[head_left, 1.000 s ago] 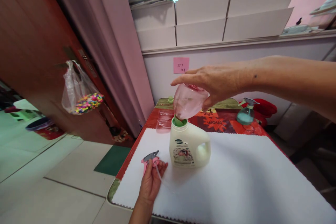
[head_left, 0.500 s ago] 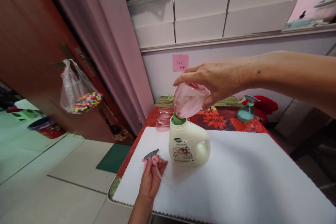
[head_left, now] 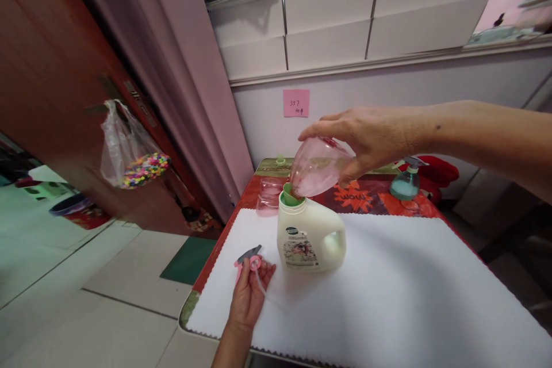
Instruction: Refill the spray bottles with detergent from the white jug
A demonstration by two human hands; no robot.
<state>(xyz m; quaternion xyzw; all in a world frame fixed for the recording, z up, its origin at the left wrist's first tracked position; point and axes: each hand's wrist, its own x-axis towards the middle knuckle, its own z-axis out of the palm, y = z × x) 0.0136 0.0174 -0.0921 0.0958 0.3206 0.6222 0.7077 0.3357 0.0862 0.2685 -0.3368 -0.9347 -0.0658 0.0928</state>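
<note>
My right hand (head_left: pixel 351 135) grips a clear pink spray bottle body (head_left: pixel 318 168) by its base and holds it tipped over. The bottle's lower end, its mouth, is at the green spout (head_left: pixel 290 195) of a cream detergent jug (head_left: pixel 297 236); I cannot tell how far the mouth reaches in. The jug stands upright on a white mat with its handle to the right. In my left hand (head_left: pixel 249 299), left of the jug, is a pink and grey spray trigger head (head_left: pixel 249 259) with a thin clear tube hanging from it.
Behind the jug lie a clear pink container (head_left: pixel 268 198) and a small green cap (head_left: pixel 280 161). A spray bottle with blue-green liquid (head_left: pixel 405 186) stands at the back right. The white mat (head_left: pixel 388 287) covers most of the red table; a bag of coloured beads (head_left: pixel 144 169) hangs from the door.
My right hand has shifted slightly right and down, and the pink bottle now leans over more. My left hand stays put with the trigger head.
</note>
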